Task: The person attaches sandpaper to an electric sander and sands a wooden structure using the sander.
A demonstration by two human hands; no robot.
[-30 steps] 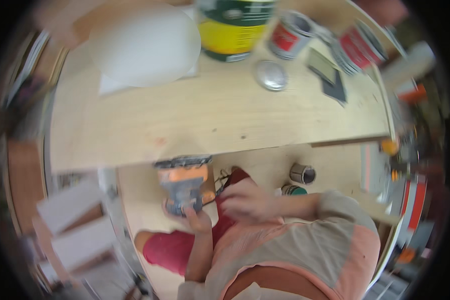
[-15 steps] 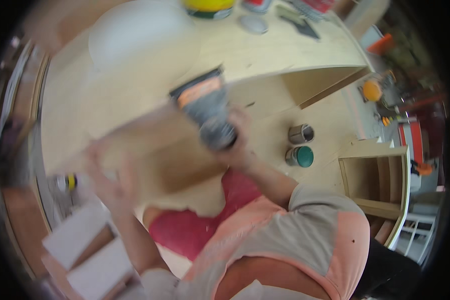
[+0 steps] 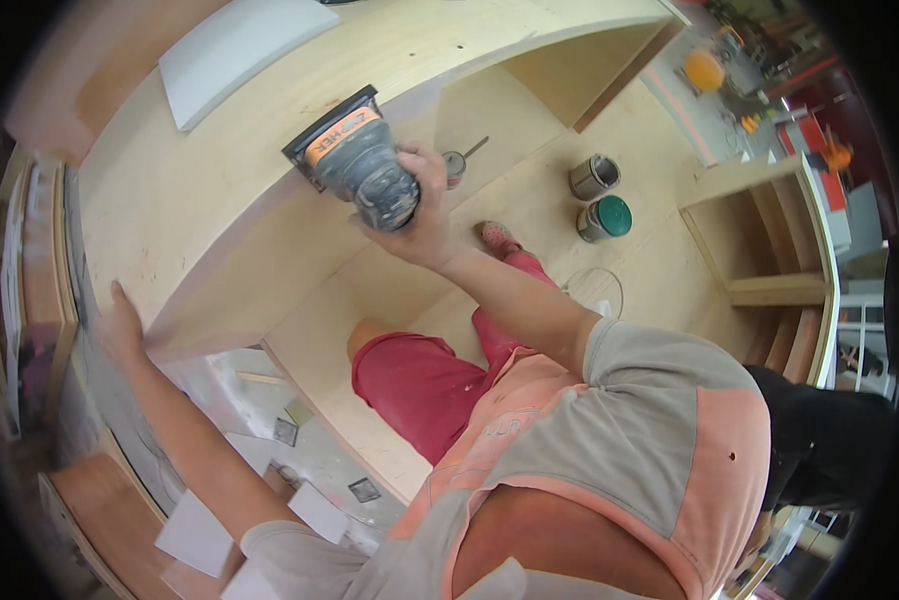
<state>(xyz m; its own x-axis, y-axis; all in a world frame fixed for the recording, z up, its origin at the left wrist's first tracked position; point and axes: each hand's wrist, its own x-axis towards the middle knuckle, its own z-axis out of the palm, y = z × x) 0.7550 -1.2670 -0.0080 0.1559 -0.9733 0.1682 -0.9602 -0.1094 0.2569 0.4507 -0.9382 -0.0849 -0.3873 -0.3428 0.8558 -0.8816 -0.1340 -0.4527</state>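
My right hand (image 3: pixel 425 205) is wrapped round a dusty dark-grey power sander (image 3: pixel 355 165) with an orange band and a flat black pad. The pad is tilted at the curved front edge of a pale wooden cabinet (image 3: pixel 260 165); I cannot tell whether it touches. Out to the left, my left hand (image 3: pixel 122 325) grips the cabinet's end, one digit lying up on its top and the other fingers mostly hidden. A white rectangular slab (image 3: pixel 235 60) lies on the cabinet top beyond the sander.
My legs stand within the wooden structure. Right of them are an open metal can (image 3: pixel 595 177) and a can with a green lid (image 3: pixel 606 219). A small round tin (image 3: pixel 454 165) sits inside the cabinet. A wooden shelf frame (image 3: pixel 770 290) stands at right; white panels (image 3: pixel 205 530) lie lower left.
My right hand has moved the sander left and up in the picture. My left hand has gone from blurred in mid-air to the cabinet's left end. The view has shifted and sharpened.
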